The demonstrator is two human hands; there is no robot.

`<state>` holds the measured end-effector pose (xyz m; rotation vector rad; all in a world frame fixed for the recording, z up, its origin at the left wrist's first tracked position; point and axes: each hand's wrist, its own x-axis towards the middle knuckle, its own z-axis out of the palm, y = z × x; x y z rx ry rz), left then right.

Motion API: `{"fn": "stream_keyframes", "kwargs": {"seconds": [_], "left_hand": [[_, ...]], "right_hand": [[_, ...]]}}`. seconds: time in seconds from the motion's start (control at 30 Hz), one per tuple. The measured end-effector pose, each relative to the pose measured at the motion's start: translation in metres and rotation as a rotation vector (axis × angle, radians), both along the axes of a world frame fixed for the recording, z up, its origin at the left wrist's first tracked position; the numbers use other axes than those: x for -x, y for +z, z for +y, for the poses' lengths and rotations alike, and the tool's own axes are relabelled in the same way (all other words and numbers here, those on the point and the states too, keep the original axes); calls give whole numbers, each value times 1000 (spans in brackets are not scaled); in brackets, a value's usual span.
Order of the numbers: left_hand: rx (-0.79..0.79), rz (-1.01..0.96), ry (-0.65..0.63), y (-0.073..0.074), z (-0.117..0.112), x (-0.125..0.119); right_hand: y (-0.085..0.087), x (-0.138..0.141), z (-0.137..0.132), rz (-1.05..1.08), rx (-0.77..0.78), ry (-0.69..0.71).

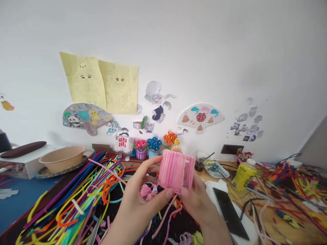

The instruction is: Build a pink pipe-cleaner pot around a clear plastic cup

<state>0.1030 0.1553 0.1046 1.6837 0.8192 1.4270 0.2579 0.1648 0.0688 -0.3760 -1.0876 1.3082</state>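
Both hands hold up a pink pipe-cleaner piece (172,170), built of upright rows side by side and curved like a small pot, with a gap on its right side. My left hand (136,194) grips its left part, thumb at the lower edge and fingers behind. My right hand (204,207) closes on its right part, with the thumb near the bottom edge; most of its fingers are hidden. Loose pink pipe cleaners (165,217) dangle below. Behind my left hand lies a small pink pipe-cleaner bundle (148,191).
Coloured pipe cleaners (84,197) cover the left side, with scissors (94,231) among them. Pipe-cleaner flower pots (154,148) and water bottles (127,149) stand by the wall. On the right are a phone (230,212), a yellow bottle (244,175) and a small tray (216,170).
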Motion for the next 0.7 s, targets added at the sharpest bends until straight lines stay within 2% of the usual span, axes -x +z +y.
{"fn": "stream_keyframes", "kwargs": {"seconds": [0.13, 0.43, 0.57, 0.7], "left_hand": [[50, -41, 23, 3, -4, -3], [-17, -27, -29, 1, 0, 6], [21, -59, -46, -2, 0, 7], [65, -145, -100, -1, 1, 7]], "right_hand": [[2, 0, -2, -14, -4, -18], [8, 1, -15, -42, 46, 15], [6, -5, -20, -127, 101, -1], [0, -9, -17, -96, 81, -40]]}}
